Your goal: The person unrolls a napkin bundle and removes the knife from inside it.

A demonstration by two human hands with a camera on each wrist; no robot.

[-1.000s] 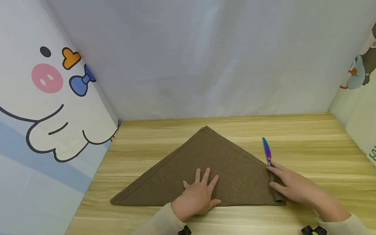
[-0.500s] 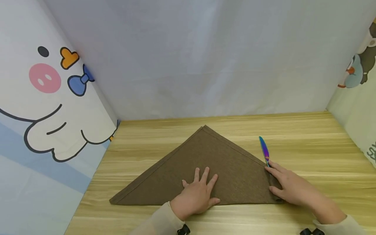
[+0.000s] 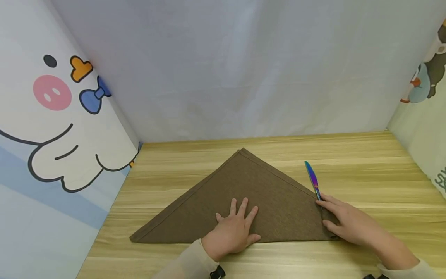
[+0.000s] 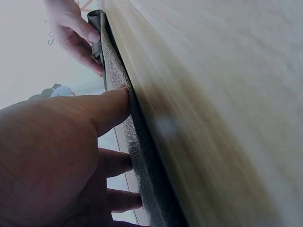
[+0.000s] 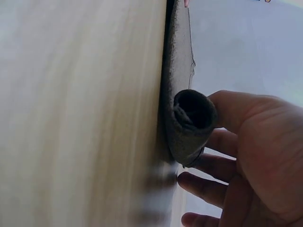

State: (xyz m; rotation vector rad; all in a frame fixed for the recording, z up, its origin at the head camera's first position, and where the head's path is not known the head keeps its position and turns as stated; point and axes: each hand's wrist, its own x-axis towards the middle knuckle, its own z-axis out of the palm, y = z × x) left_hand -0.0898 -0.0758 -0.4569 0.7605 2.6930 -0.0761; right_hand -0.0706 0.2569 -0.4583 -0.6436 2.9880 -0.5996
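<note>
A brown cloth napkin (image 3: 275,209), folded into a triangle, lies flat with its peak pointing away from me. My left hand (image 3: 231,232) rests on its lower middle, fingers spread. At the right corner, my right hand (image 3: 352,223) holds the rolled end of the napkin between thumb and fingers. Out of that roll sticks a table knife with a rainbow sheen (image 3: 312,176); its handle is hidden by cloth and fingers. In the right wrist view the hollow end of the roll (image 5: 187,142) shows, with the thumb and fingers around its side.
The wood-grain table (image 3: 167,166) runs back to a pale grey cloth wall (image 3: 223,77). A cartoon-printed panel (image 3: 31,162) stands on the left and another printed panel (image 3: 425,128) on the right.
The knife has tilted a little further left at its tip, and the rolled end has turned slightly under my right hand. My left hand has stayed in place on the napkin.
</note>
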